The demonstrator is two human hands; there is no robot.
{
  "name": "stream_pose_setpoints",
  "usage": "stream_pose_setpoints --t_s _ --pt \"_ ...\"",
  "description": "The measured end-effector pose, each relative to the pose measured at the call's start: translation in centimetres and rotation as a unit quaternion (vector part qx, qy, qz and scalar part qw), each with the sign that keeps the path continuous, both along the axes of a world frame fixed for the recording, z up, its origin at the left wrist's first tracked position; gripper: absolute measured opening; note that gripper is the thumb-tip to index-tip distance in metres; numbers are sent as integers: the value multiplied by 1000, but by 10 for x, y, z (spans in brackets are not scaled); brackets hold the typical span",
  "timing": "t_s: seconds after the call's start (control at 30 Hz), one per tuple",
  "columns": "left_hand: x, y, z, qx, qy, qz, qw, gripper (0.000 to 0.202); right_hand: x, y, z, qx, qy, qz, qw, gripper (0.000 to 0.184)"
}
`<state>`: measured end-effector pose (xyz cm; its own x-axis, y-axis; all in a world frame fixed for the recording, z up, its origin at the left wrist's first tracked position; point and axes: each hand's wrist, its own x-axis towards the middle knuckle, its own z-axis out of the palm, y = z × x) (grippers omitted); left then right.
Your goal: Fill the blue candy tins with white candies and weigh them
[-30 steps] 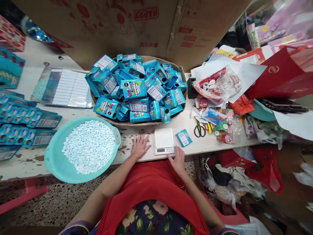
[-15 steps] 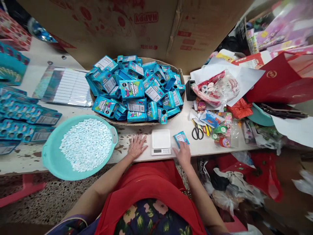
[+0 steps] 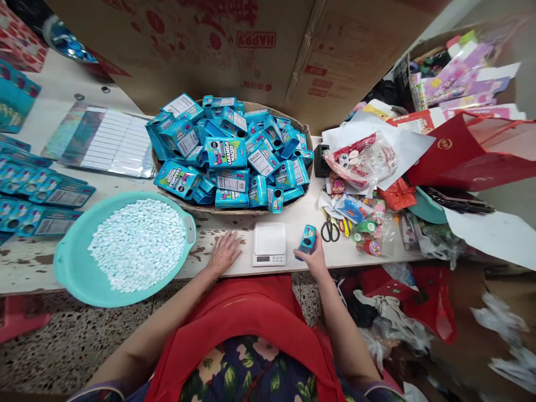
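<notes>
My right hand (image 3: 315, 258) grips a small blue candy box (image 3: 307, 237) by its sides, just right of the white digital scale (image 3: 269, 241). The box stands tipped so that a side with a dark round spot shows. On the worn white table (image 3: 218, 223), left of the scale, my left hand (image 3: 225, 254) lies flat with its fingers spread. Nothing rests on the scale's plate. Further left is a turquoise bowl (image 3: 65, 273) holding many small pale candies (image 3: 138, 245).
Behind the scale, a cardboard tray (image 3: 201, 209) is heaped with blue candy boxes (image 3: 226, 152). Filled rows of similar boxes (image 3: 42, 184) stand at far left. Scissors (image 3: 330, 229), tape rolls (image 3: 372, 247) and a red bag (image 3: 469, 151) lie to the right. A large carton (image 3: 268, 67) stands behind.
My right hand has picked up the candy box that was lying flat and turned it upright. My left hand stays flat on the table. The view has shifted slightly.
</notes>
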<state>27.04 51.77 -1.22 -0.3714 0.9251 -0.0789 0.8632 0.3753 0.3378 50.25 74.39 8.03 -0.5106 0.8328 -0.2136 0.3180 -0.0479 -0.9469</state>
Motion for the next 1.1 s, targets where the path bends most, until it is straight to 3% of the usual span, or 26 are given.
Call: stream_pose_setpoints --t_s 0.1,0.17,0.27,0.37,0.47,0.6,0.73,0.87,1.1 --pt "-1 -18 22 42 -17 -20 999 42 -7 -21 9 -167 123 19 978 72" --pt "-3 -37 44 68 -3 -13 998 39 -8 -33 5 -221 140 36 964 69" --pt "-9 -65 75 71 73 91 991 36 -11 -46 -7 -254 112 97 956 82" --pt "-20 -78 90 9 142 225 964 44 -26 -57 -11 -315 109 151 931 94" --pt "-30 -75 87 -62 147 262 952 44 -52 -68 -1 -404 131 138 895 86" --pt "-35 -62 78 -81 146 280 945 36 -82 -78 10 -486 135 109 856 62" --pt "-36 -62 74 -60 153 258 952 38 -91 -82 3 -466 73 87 877 44" --pt "-31 -71 71 -34 143 233 961 37 -92 -85 -6 -474 24 117 872 42" --pt "-3 -77 69 10 116 156 981 35 -107 -96 -9 -461 30 129 878 39"
